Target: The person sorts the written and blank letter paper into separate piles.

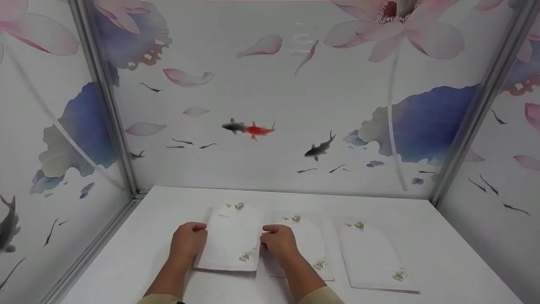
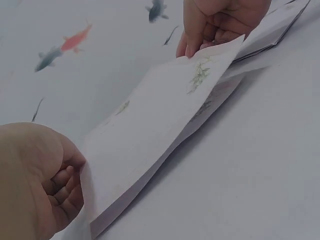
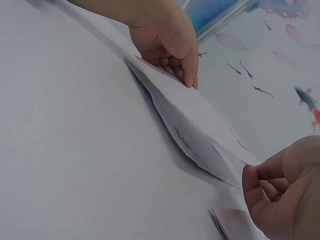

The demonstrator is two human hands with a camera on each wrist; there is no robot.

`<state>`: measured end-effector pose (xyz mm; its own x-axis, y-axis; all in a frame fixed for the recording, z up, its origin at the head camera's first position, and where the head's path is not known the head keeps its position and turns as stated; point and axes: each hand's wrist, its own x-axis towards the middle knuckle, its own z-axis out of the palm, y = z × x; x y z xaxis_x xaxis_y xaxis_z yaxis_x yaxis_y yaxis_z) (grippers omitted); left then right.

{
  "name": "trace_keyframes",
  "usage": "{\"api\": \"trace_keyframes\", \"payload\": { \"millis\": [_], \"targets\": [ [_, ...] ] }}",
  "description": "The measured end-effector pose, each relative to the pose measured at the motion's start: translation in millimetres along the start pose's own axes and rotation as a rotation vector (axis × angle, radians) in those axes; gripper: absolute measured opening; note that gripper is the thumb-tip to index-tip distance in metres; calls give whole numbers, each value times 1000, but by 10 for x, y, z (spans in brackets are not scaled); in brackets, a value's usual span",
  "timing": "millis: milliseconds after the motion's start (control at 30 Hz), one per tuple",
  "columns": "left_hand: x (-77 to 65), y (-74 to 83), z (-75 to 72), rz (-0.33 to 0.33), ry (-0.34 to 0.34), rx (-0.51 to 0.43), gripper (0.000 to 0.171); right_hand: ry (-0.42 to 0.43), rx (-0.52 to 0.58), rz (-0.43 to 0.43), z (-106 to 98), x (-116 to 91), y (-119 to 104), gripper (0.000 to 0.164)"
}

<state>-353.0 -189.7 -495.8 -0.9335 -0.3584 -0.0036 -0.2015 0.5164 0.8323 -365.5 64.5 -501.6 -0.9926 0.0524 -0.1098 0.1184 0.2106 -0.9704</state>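
Both hands hold a white sheet of paper [image 1: 230,240] with green floral prints at its top and lower right corner and a small dark line of writing near the top left. My left hand [image 1: 187,242] pinches its left edge between thumb and fingers. At the opposite edge, my right hand [image 1: 280,242] does the same. In the left wrist view the sheet [image 2: 155,120] is tilted, its near edge lifted. Below it shows another printed paper layer [image 2: 220,100], with a gap between the two. The right wrist view shows that lower layer [image 3: 185,137] too.
To the right lie a middle stack of similar printed paper [image 1: 310,242], partly covered by my right hand and forearm, and a right stack [image 1: 375,253]. The white table [image 1: 455,261] meets a back panel [image 1: 270,177] painted with fish and lotus. Metal posts [image 1: 114,114] stand at the corners.
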Motion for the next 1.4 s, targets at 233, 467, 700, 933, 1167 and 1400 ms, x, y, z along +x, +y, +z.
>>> {"api": "trace_keyframes", "payload": {
  "millis": [233,467,700,933,1167,1400],
  "targets": [
    [36,-81,-43,13,12,63,31,-10,-102,0,41,-12,-19,30],
    [16,-145,-18,44,22,125,33,-30,-143,26,72,-51,-7,28],
    [11,-134,-25,69,28,95,36,-45,-160,23,62,-82,-21,26],
    [19,71,68,61,20,-19,42,-99,-74,-76,-110,-63,-6,37],
    [27,294,323,81,-2,-87,43,-78,-56,-127,-464,4,49,46],
    [-104,537,650,105,-42,-151,40,19,-122,-121,-926,66,140,44]
  ]
}}
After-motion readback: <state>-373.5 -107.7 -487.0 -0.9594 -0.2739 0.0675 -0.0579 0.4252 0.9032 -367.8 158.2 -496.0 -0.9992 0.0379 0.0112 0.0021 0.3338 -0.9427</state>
